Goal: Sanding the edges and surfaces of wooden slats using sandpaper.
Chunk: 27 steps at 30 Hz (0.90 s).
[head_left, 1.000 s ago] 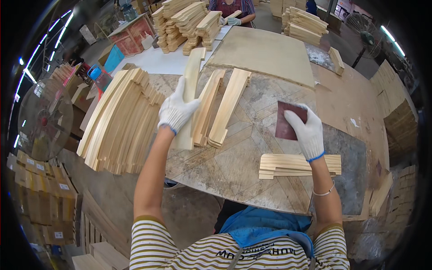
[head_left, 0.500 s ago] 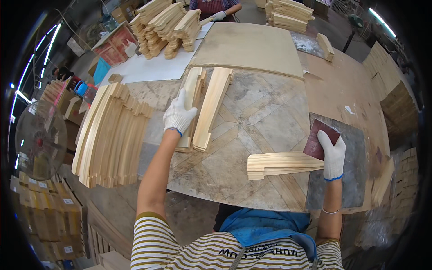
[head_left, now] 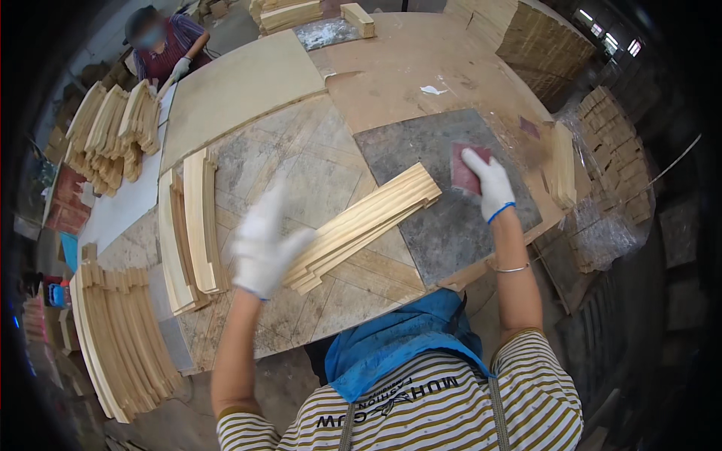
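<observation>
The right grip (head_left: 492, 180), in a white glove, was closed on a red sheet (head_left: 465, 174), thumb on top of it, above the right part of the grey mat (head_left: 451, 244); whether the sheet touched the mat could not be told. The left grip (head_left: 265, 242), also gloved in white, was left of the mat, blurred, its fingers spread and thumb well out, with nothing seen in its hold. It was beside the near end of the stacked slats (head_left: 368, 222), though contact could not be made out. These slats lay aslant, one on another, their far end on the mat and their near end on the bare surface (head_left: 361, 301) to its left. Farther left of the mat, past the left grip, lay two curved lengths (head_left: 201, 225) of pale wood, roughly side by side, and beyond those, farthest left and nearer the person, a long row (head_left: 120, 331) of similar pieces packed together. Beyond the mat, to the far left, lay a pale board (head_left: 241, 98), with wood stacks (head_left: 113, 128) and a co-worker (head_left: 162, 60) past it. A white scrap (head_left: 433, 90) lay just beyond the mat's far edge, and a dark red scrap (head_left: 530, 126) to its right, near a pale block (head_left: 562, 165) at the surface's right edge.
</observation>
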Each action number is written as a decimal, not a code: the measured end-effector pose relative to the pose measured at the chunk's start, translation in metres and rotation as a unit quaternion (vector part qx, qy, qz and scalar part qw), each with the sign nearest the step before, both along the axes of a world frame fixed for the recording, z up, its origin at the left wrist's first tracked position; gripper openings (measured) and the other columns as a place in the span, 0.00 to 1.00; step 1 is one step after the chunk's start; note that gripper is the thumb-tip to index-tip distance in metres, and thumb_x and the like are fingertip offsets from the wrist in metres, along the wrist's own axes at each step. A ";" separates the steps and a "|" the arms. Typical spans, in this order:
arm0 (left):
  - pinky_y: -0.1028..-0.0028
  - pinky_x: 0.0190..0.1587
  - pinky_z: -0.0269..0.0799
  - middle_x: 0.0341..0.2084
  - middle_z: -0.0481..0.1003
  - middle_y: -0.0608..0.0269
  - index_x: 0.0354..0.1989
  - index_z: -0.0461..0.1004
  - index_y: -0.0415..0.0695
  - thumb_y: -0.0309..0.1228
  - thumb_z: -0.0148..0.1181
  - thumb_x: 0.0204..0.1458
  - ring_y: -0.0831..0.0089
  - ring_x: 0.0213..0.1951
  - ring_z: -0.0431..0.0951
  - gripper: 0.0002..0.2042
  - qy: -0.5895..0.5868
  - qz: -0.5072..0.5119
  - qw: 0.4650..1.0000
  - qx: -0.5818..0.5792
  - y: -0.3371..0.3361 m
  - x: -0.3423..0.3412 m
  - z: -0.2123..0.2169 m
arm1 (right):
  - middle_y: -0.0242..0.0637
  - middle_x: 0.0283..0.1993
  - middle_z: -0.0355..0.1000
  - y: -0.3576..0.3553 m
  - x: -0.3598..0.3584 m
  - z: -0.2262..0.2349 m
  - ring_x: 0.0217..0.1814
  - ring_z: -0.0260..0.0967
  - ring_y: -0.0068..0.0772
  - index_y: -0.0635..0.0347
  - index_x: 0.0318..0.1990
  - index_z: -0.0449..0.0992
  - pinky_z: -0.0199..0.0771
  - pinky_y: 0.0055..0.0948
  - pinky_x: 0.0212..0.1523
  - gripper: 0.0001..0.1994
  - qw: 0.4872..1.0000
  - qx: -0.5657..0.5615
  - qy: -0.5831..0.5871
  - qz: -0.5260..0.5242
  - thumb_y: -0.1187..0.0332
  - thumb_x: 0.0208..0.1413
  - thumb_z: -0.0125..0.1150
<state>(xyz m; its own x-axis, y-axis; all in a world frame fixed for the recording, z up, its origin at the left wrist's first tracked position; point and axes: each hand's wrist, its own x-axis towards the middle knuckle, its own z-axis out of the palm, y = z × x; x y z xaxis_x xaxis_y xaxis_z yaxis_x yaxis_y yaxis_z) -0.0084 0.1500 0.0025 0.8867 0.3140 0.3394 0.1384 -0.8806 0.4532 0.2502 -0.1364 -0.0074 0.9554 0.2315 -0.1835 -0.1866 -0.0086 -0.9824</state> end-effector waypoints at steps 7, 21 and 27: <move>0.58 0.51 0.69 0.52 0.70 0.47 0.67 0.56 0.44 0.51 0.63 0.46 0.51 0.49 0.73 0.41 0.125 -0.012 0.990 0.064 -0.084 0.065 -0.031 | 0.40 0.34 0.77 0.057 0.022 -0.070 0.37 0.73 0.32 0.66 0.41 0.77 0.71 0.29 0.42 0.19 0.981 -0.120 -0.102 0.109 0.56 0.53 0.62; 0.59 0.49 0.71 0.47 0.70 0.48 0.61 0.65 0.50 0.46 0.67 0.40 0.52 0.49 0.72 0.36 0.166 0.004 0.986 0.008 -0.073 0.057 -0.017 | 0.32 0.34 0.75 -0.041 -0.037 -0.034 0.33 0.70 0.18 0.65 0.41 0.77 0.72 0.22 0.32 0.14 0.998 -0.051 0.020 0.023 0.62 0.55 0.63; 0.63 0.46 0.72 0.42 0.77 0.51 0.51 0.74 0.47 0.40 0.55 0.55 0.55 0.43 0.78 0.18 0.178 -0.040 0.983 -0.020 -0.070 0.070 0.020 | 0.29 0.32 0.75 -0.053 -0.022 -0.033 0.25 0.69 0.17 0.61 0.41 0.77 0.67 0.21 0.21 0.14 0.999 0.027 -0.013 -0.025 0.60 0.54 0.63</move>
<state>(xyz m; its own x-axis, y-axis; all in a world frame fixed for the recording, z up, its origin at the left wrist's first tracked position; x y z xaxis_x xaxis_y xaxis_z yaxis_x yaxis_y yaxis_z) 0.0616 0.0798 0.0223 0.9697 0.2444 -0.0074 0.2244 -0.8775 0.4238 0.2286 -0.1896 -0.0406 0.9702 0.1930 -0.1464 -0.1591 0.0522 -0.9859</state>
